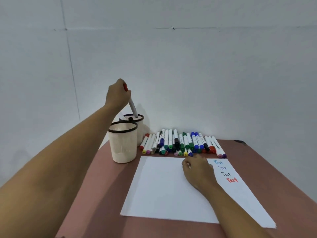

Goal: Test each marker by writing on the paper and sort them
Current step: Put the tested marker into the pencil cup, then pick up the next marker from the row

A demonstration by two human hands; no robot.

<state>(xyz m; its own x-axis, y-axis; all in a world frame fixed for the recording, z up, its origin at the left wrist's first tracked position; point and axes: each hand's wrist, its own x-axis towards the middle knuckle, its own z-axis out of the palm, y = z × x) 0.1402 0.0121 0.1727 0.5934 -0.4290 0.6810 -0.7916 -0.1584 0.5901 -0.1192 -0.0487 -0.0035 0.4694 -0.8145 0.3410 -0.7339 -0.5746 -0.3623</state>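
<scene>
Head view, marker sorting at a table: left hand (118, 93) raised above the far cup (141, 125), fingers and thumb curled tight round the red-capped top of a marker (133, 107); white barrel tilted, lower end down and to the right, just inside the cup's black rim. At the same rim, a white end and a dark tip, too small to identify. In front of it and slightly left, near cup (123, 146), cream with a black rim, overlapping the far cup in view, contact between the two not clear. To the right of both cups, row of markers (183, 143) lying side by side and partly stacked along the far edge of the table (103, 182), close against the wall (171, 66); white barrels, caps in red, yellow, pink, green, blue, black and purple, most cap ends toward the viewer. In front of the row, paper (159, 189) flat on the reddish-brown table, its far left corner just beside the near cup. On the far right part of the paper, right hand (197, 170), palm down, fingers loosely curled and resting on the sheet, fingertips near the closest caps, gripping nothing visible. Just right of that hand, writing (224, 170): "Test" four times in a column, blue at the top, then grey, black, and red at the bottom
</scene>
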